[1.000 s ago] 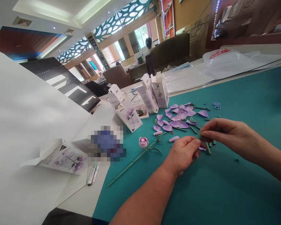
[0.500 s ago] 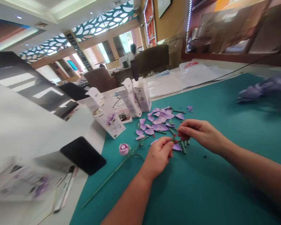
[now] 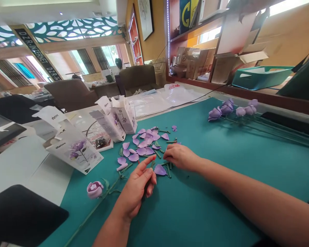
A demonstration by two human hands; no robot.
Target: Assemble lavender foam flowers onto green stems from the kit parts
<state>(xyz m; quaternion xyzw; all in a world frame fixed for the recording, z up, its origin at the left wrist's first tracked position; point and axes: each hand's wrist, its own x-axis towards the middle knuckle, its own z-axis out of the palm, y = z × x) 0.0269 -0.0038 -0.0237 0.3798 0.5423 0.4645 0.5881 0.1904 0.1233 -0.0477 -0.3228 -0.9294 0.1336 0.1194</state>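
Note:
My left hand (image 3: 136, 188) is raised above the mat, thumb and forefinger pinched on a small green piece (image 3: 152, 164) with red at its tip. To its right, my right hand (image 3: 182, 157) reaches down among short green stem pieces (image 3: 168, 168), fingers curled together; whatever they grip is hidden. A loose purple petal (image 3: 160, 169) lies between the hands. Beyond them spreads a pile of purple petals (image 3: 148, 139) mixed with green bits. One pale purple rose (image 3: 94, 189) on a long green stem (image 3: 92, 212) lies left of my left hand.
Opened white flower boxes (image 3: 78, 147) stand along the left edge of the green mat (image 3: 195, 206). Several finished purple roses (image 3: 226, 108) lie at the back right beside a black object (image 3: 289, 122). A dark tablet-like slab (image 3: 23, 216) sits at the lower left. Small purple rings (image 3: 174, 128) lie past the petals.
The view has swung right, bringing the roses and shelf into sight. My right hand has lowered to the stem pieces; my left hand keeps its small green piece, forefinger now straighter.

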